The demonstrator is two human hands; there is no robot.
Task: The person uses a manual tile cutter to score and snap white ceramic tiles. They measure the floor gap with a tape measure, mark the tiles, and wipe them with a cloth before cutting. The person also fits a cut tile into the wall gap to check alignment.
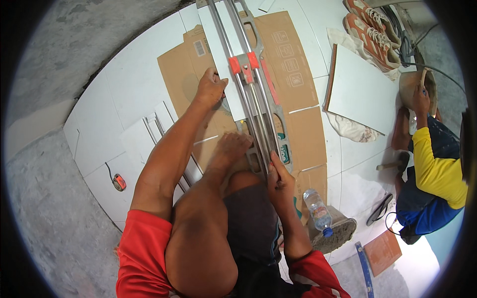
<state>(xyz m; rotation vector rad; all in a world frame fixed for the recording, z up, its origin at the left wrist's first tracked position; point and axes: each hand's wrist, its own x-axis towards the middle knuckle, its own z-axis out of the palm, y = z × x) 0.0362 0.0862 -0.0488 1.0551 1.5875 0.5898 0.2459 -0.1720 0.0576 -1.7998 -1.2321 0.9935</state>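
A manual tile cutter (256, 102) with two steel rails and a red carriage (245, 65) lies lengthwise before me on flattened cardboard. Under its rails rests a long white tile (224, 47). My left hand (212, 88) is closed at the tile's left edge, fingertips on it; part of its grip is hidden. Near the cutter's close end, my right hand (281, 175) is wrapped round the end of its long handle (259, 111). My bare foot (232, 147) presses beside the cutter's base.
Cut tile strips (154, 126) and a tape measure (119, 182) lie left. A water bottle (318, 211) rests by a mortar-filled container (338, 236) near my right arm. Rightward are a white tile panel (355, 92), shoes (370, 39) and a yellow-sleeved person (437, 166) holding a bucket (410, 92).
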